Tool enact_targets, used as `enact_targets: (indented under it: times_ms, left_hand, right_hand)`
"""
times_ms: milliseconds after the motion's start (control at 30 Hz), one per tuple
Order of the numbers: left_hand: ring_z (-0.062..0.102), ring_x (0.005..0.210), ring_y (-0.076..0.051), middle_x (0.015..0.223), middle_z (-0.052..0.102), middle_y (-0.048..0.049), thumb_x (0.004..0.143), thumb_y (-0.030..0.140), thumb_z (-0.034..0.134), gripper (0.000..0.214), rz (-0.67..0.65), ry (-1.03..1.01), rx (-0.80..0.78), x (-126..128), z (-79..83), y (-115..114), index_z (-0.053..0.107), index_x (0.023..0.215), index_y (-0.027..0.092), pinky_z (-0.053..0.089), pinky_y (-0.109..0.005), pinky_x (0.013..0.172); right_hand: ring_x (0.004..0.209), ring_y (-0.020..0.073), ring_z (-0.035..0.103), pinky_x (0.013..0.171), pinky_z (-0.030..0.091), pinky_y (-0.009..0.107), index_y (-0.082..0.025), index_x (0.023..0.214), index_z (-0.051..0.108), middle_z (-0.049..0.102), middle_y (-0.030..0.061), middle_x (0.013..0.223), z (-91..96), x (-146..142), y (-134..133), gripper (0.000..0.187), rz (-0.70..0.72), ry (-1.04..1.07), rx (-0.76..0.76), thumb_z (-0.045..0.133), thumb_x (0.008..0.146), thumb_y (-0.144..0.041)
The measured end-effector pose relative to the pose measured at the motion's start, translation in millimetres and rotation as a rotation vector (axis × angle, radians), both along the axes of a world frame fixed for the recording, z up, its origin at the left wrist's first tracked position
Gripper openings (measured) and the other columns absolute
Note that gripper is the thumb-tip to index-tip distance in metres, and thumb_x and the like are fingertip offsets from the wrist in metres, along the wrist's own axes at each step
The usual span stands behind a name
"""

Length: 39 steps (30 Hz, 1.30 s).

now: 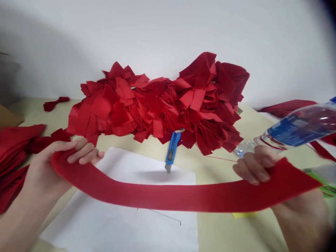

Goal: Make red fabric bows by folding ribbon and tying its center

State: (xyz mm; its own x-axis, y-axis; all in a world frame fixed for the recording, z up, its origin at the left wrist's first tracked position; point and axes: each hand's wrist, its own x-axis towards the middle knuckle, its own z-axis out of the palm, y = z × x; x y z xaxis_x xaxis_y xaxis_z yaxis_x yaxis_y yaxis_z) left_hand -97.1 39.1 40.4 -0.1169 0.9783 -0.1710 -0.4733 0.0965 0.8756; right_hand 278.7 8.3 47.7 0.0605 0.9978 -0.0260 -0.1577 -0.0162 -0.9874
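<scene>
A red strip [168, 197] is in front of me, held up above the table [215, 231] and sagging slightly between my two hands; my left hand [46, 169] is closed on its left end, fingers curled over it; my right hand [254, 166] is closed on it near the other end, fingers bent over the upper edge, a pointed corner sticking out beyond the grip. Beneath the strip lies a sheet of white paper [126, 227], marked with a thin dark line [165, 216]; a blue cutter [172, 150] has its blade end over the paper's far edge and its other end at a large heap of red pieces [157, 108]; more red cloth [15, 150] lies beside my left hand; a clear bottle [299, 126] with a blue label is tilted just beyond my right hand, contact undetermined; a white wall [157, 31] stands behind the heap.
</scene>
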Motion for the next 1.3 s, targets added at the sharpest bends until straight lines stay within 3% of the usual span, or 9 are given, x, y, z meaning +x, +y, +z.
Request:
enact_targets:
  times_ms: [100,200,300,433,633,867,1300]
  left_hand:
    - [0.039,0.045,-0.006,0.046,0.037,0.0060,0.083,0.038,0.044,0.038,-0.264,0.238,0.054,-20.0,-13.7,5.4,0.036,0.051,0.019,0.048,-0.025,0.063]
    - [0.058,0.068,-0.016,0.066,0.063,-0.0005,0.073,0.050,0.059,0.036,-0.459,0.568,0.066,-17.4,-23.5,3.3,0.059,0.057,0.018,0.048,-0.028,0.070]
    - [0.062,0.076,-0.019,0.084,0.069,-0.0019,0.072,0.036,0.064,0.014,-0.655,0.837,0.010,13.5,-24.7,-5.4,0.071,0.076,0.024,0.048,-0.025,0.065]
    - [0.062,0.091,-0.018,0.098,0.069,0.0012,0.078,0.024,0.055,0.019,-0.827,0.900,0.132,60.0,-30.3,-12.0,0.069,0.089,0.029,0.046,-0.027,0.080]
    - [0.061,0.081,-0.016,0.087,0.068,0.0004,0.079,0.017,0.051,0.015,-0.747,0.932,0.168,76.6,-48.8,-3.2,0.064,0.084,0.022,0.046,-0.028,0.075]
    - [0.060,0.077,-0.014,0.080,0.066,0.0018,0.079,0.014,0.052,0.013,-0.639,0.948,0.159,81.0,-55.6,-7.0,0.062,0.083,0.022,0.046,-0.027,0.074]
    - [0.058,0.073,-0.014,0.081,0.063,0.0023,0.078,0.007,0.050,0.019,-0.563,1.106,0.323,83.4,-69.2,-11.4,0.059,0.084,0.023,0.047,-0.030,0.070]
  right_hand:
    - [0.057,0.0156,0.052,0.051,0.037,0.028,-0.022,0.069,0.055,0.054,0.0032,0.060,-7.1,-2.8,-0.5,0.025,0.280,-0.152,-0.032,0.068,0.073,-0.044]
    - [0.064,0.0146,0.053,0.059,0.040,0.028,-0.019,0.077,0.058,0.059,0.0034,0.071,-13.4,-16.0,-1.5,0.018,0.518,-0.297,-0.105,0.062,0.080,-0.036]
    - [0.064,0.0114,0.050,0.059,0.039,0.024,-0.017,0.079,0.059,0.056,0.0010,0.071,-15.7,-33.0,-0.6,0.016,0.613,-0.343,-0.149,0.061,0.082,-0.033]
    - [0.060,0.0084,0.042,0.055,0.034,0.020,-0.017,0.077,0.060,0.050,-0.0019,0.066,-15.9,-50.2,3.1,0.016,0.673,-0.406,-0.138,0.060,0.082,-0.033]
    - [0.059,0.0070,0.040,0.053,0.031,0.019,-0.016,0.081,0.060,0.049,-0.0028,0.067,-26.2,-59.4,8.9,0.016,0.711,-0.478,-0.160,0.058,0.084,-0.032]
    - [0.056,0.0057,0.037,0.052,0.030,0.018,-0.017,0.080,0.061,0.046,-0.0045,0.064,-44.6,-65.1,11.2,0.011,0.725,-0.547,-0.167,0.057,0.084,-0.026]
    - [0.057,0.0063,0.041,0.053,0.032,0.020,-0.018,0.079,0.061,0.051,-0.0044,0.066,-50.4,-68.1,6.1,0.010,0.638,-0.580,-0.164,0.056,0.083,-0.026]
